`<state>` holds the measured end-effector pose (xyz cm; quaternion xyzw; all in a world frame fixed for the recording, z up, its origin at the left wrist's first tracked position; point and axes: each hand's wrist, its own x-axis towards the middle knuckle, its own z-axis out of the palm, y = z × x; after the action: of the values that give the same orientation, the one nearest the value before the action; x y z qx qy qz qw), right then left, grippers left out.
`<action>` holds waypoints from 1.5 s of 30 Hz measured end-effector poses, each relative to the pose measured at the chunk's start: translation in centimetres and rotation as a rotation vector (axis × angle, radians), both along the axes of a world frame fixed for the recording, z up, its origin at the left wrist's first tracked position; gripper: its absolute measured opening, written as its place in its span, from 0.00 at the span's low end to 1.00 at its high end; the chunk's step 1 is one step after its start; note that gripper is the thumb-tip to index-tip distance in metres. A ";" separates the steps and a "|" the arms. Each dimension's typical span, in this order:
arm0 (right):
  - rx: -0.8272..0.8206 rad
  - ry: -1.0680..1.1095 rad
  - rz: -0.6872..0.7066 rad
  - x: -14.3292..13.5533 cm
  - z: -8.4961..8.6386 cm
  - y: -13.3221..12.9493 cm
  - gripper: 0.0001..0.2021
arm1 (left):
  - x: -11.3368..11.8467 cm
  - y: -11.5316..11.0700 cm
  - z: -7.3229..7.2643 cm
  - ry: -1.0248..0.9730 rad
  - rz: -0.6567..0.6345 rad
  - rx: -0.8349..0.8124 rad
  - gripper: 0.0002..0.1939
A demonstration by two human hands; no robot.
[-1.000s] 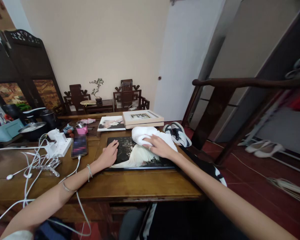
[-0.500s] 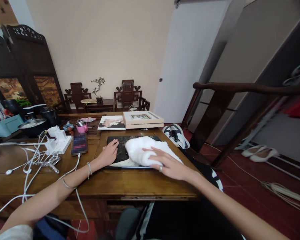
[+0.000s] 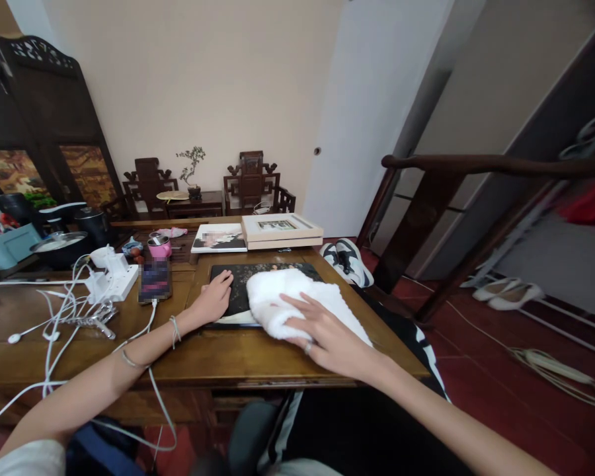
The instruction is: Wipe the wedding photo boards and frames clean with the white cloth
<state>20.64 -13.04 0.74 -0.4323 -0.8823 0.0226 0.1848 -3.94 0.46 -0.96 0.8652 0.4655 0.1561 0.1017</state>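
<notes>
A dark flat picture panel [image 3: 235,291] with a speckled floral pattern and a pale patch near its front edge lies on the wooden table. My left hand [image 3: 214,299] holds its left edge, fingers over the top surface. Bunched on the panel's right part is a fluffy white towel [image 3: 272,294], which hides much of the surface and hangs past the front edge. My right hand [image 3: 322,330], with a ring, is closed on the towel and presses it down; some fingertips sink into the folds.
Behind the panel lie a flat picture [image 3: 219,238] and a cream frame box [image 3: 281,230]. To the left are a phone [image 3: 155,281], a white power strip [image 3: 121,283] with tangled cables, a pink cup [image 3: 159,246] and a pot [image 3: 59,248]. A wooden chair [image 3: 426,211] stands right.
My right hand has drawn the towel slightly toward me, so it now overhangs the panel's front edge. My left hand stays at the panel's left side. The view has shifted slightly.
</notes>
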 end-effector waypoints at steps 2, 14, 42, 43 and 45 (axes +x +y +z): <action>-0.035 0.012 0.130 0.0 0.3 -1.3 0.12 | 0.1 0.0 0.1 0.011 0.000 -0.002 0.24; 0.085 -0.041 -0.300 4.9 -0.1 7.5 0.16 | -0.1 0.3 0.1 -0.006 -0.016 0.020 0.24; -0.065 0.133 -0.129 -0.1 0.8 7.0 0.12 | 0.2 -0.1 0.1 -0.009 -0.011 -0.019 0.25; -0.080 0.143 -0.068 -0.6 0.8 5.3 0.12 | 0.2 -0.1 0.1 -0.005 -0.008 -0.024 0.25; -0.132 0.145 0.041 -1.0 0.9 2.1 0.12 | 0.2 -0.1 0.0 -0.003 -0.009 -0.028 0.25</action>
<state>19.67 -10.93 1.65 -0.4226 -0.8719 0.1155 0.2188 -3.77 0.34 -0.93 0.8656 0.4636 0.1505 0.1150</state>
